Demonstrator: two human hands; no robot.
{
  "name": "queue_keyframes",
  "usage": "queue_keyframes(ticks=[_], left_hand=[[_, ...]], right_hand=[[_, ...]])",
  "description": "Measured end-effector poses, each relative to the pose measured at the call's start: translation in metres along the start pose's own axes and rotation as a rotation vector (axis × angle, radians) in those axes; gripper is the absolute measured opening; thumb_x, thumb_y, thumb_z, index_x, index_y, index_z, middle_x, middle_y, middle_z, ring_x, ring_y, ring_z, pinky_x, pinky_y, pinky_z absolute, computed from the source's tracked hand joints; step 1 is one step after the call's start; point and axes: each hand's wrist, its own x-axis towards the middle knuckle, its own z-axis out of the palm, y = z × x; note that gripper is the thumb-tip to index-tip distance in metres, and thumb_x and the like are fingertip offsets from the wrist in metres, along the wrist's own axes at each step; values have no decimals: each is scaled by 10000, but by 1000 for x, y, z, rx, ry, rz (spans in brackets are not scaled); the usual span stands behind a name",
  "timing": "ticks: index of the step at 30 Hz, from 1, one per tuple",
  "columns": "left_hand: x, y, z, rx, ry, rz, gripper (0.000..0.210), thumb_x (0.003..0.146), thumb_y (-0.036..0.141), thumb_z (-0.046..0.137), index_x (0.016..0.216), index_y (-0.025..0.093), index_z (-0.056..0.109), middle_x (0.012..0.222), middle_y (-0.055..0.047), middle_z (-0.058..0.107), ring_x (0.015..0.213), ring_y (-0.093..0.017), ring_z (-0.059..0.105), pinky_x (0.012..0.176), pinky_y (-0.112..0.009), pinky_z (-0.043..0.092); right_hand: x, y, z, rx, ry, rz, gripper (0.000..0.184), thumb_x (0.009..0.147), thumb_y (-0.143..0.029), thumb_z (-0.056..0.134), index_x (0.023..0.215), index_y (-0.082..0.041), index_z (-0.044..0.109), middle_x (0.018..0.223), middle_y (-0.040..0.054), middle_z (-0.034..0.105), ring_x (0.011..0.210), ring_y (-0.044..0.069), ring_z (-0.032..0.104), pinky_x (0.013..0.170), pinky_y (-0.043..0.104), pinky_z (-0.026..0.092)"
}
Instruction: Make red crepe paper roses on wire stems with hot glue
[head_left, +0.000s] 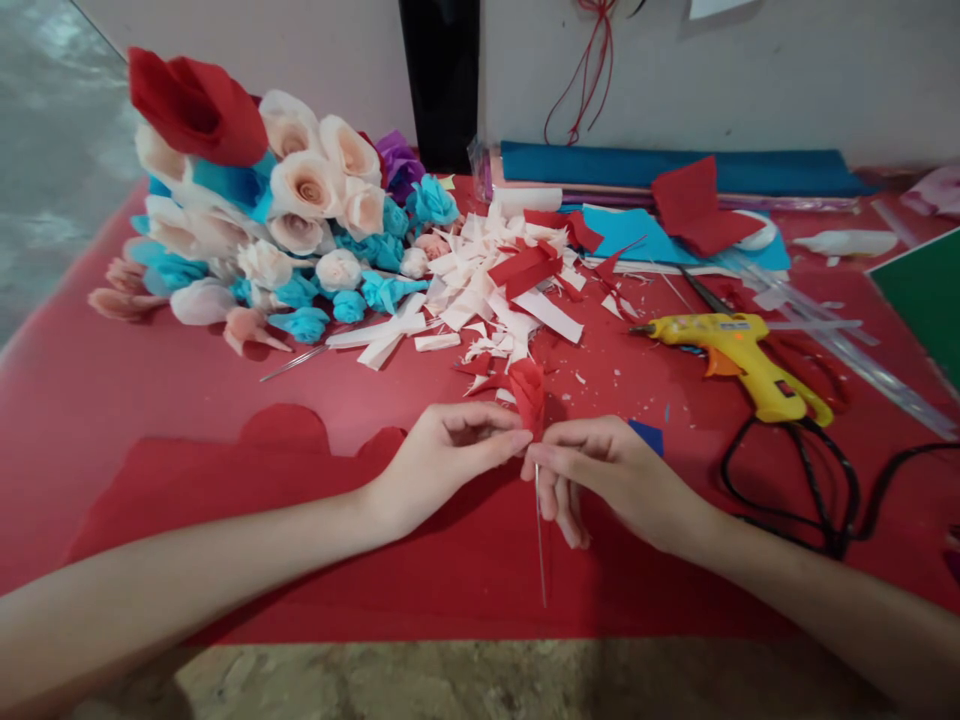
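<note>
A small red paper flower (528, 392) on a thin wire stem (541, 550) stands upright between my two hands, bud at the top. My left hand (450, 450) pinches the base of the bud from the left side. From the right, my right hand (600, 470) grips the same flower just below the bud, where the stem begins, with its lower fingers curled loosely. The stem hangs down toward the table's front edge. Beneath my hands lies a large sheet of red paper (225, 490) with a scalloped edge. The flower's base is partly hidden by my fingertips.
Many finished paper flowers (306, 190) are heaped at the back left. White and red paper scraps (480, 270) lie beyond my hands. A yellow glue gun (735, 350) with a black cord (817, 490) rests at right, near clear glue sticks (862, 320). Blue paper (675, 165) lies along the wall.
</note>
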Motion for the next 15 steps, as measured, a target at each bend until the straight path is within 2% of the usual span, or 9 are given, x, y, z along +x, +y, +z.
queue_keyframes(ticks=[7, 12, 15], left_hand=[[0, -5, -1, -68, -10, 0, 109, 778, 199, 583, 718, 135, 647, 600, 22, 597, 580, -55, 498, 589, -161, 409], [2, -5, -4, -141, -10, -28, 64, 774, 172, 592, 766, 150, 652, 671, 13, 633, 622, -52, 544, 625, -150, 434], [3, -3, -5, -132, 16, -29, 55, 725, 183, 649, 697, 138, 635, 654, 15, 628, 592, -48, 534, 600, -146, 429]], right_hand=[[2, -2, -1, -6, -16, -10, 225, 835, -296, 498, 718, -112, 550, 531, -4, 566, 365, 67, 512, 363, 152, 408], [-3, -10, -6, -111, 13, -54, 252, 846, -310, 486, 682, -123, 528, 516, -21, 528, 403, 43, 462, 398, 149, 363], [-9, -21, -10, -216, -18, -101, 296, 859, -318, 467, 623, -139, 471, 515, -24, 501, 428, 41, 429, 423, 166, 332]])
